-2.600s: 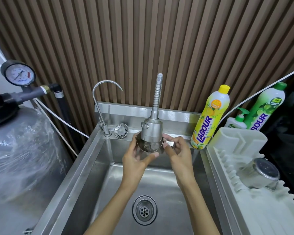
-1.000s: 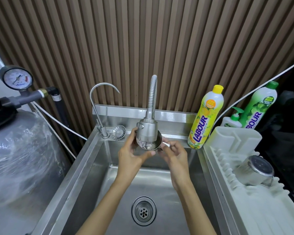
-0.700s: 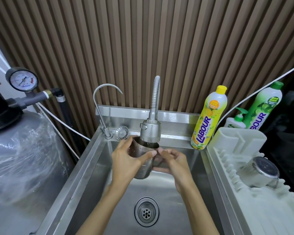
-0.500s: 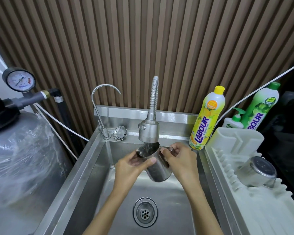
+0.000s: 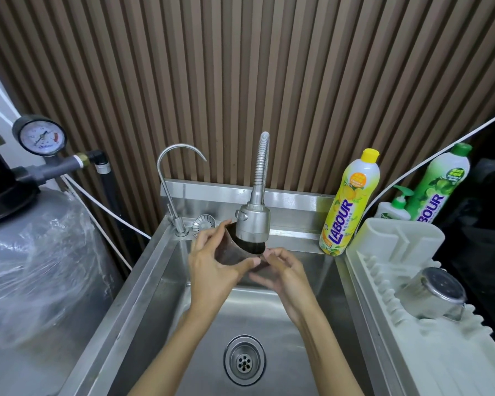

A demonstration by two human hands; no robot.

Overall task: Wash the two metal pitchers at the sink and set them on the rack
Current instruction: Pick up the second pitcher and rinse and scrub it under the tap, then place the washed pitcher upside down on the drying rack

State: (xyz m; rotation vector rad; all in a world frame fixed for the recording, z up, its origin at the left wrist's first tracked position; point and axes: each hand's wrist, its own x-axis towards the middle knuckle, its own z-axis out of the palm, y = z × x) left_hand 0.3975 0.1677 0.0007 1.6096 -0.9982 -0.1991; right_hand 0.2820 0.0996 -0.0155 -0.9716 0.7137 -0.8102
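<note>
1. The left hand [image 5: 212, 267] has the pitcher [image 5: 232, 251] in a firm grip. The thumb runs across the front and the fingers wrap round the far side.
2. The pitcher is held up over the sink [image 5: 155, 281], tilted, with its mouth right under the spray head [image 5: 253, 225] of the flexible faucet. The head hides most of the rim, and I can't tell if water is running.
3. The right hand [image 5: 282, 271] is on the pitcher's lower end. Its fingers are curled onto the metal, so that grip is closed on it too.
4. The second pitcher [image 5: 435, 292] lies tipped over on the white drying rack [image 5: 397, 244], right of the sink, base toward the camera.
5. A yellow LABOUR dish soap bottle [image 5: 350, 204] stands on the sink's back ledge, beside the rack. A green LABOUR bottle [image 5: 440, 181] and a small pump bottle [image 5: 395, 210] stand behind the rack.
6. On the left there's a thin gooseneck tap [image 5: 177, 178], a loose strainer [image 5: 203, 224] next to it, a pressure gauge [image 5: 39, 135] and a plastic-wrapped tank [image 5: 35, 267].
7. The drain [image 5: 244, 360] sits in the basin floor, below the forearms.
</note>
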